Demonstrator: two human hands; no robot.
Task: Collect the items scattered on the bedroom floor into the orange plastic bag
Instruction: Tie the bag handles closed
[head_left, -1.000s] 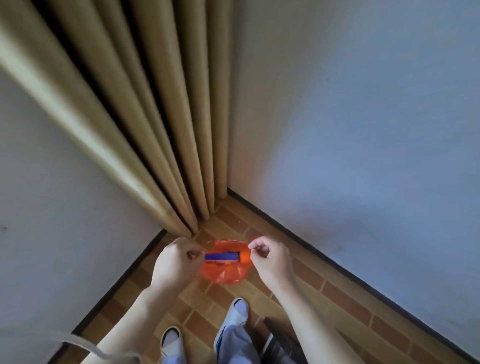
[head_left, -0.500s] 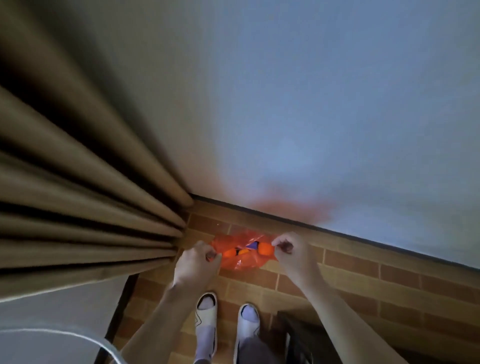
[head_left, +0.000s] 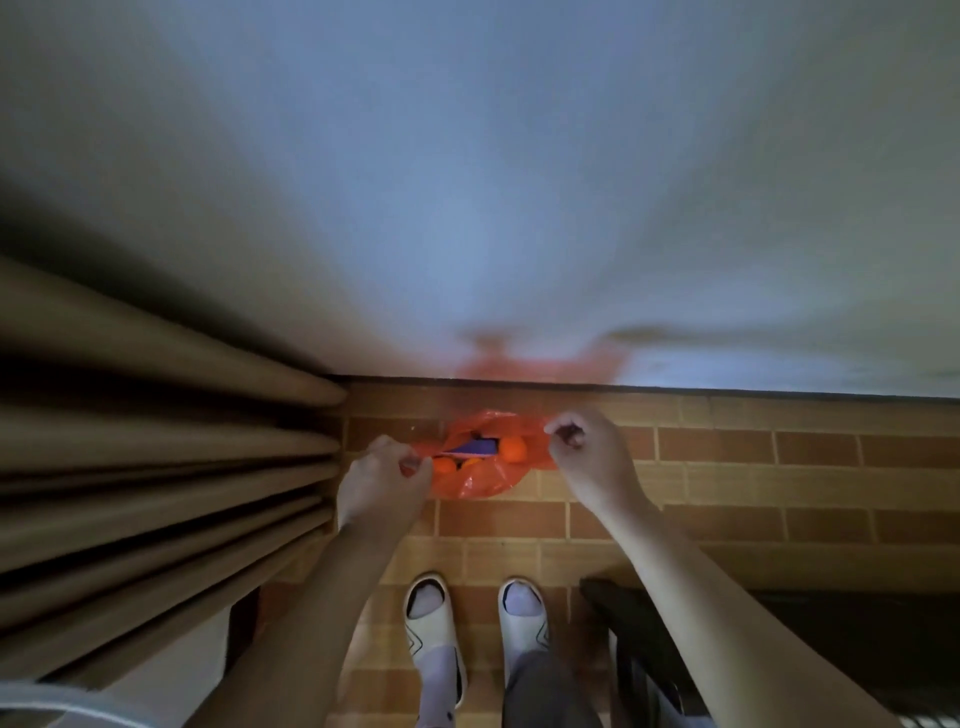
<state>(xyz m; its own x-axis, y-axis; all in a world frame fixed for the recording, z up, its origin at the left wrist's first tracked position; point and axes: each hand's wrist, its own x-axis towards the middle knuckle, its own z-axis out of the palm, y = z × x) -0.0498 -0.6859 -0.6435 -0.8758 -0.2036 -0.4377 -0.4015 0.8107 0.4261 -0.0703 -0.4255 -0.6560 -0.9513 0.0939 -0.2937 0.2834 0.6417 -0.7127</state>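
Count: one orange plastic bag (head_left: 480, 475), held above the floor (head_left: 727, 467) between two hands. We see the left hand (head_left: 382, 486) pinching the bag's left rim with curled fingers, and the right hand (head_left: 592, 457) pinching the right rim the same way; each grip is closed on plastic, and between them the mouth is stretched wide.

Contents, counted through the opening: one purple-blue object (head_left: 475, 447) lying across the middle (shape unclear, too blurred to identify), one orange ball (head_left: 513, 448) nearer the right grip, and at least two further orange round pieces (head_left: 444, 466) nearer the left grip. We cannot tell whether more lie underneath.

The bag's belly sags below and between the grips.

Surroundings, relative to the grips: beyond them, a pale wall (head_left: 493, 182) with a dark skirting line; an orange glow on the wall just above that line. Left of the left grip, tan curtain (head_left: 156, 467) folds reach the floor. Nearer the person than the grips, two feet in white slippers (head_left: 431, 623) stand on the brick-pattern floor. Below the right forearm, one dark object (head_left: 675, 649) (not identifiable).
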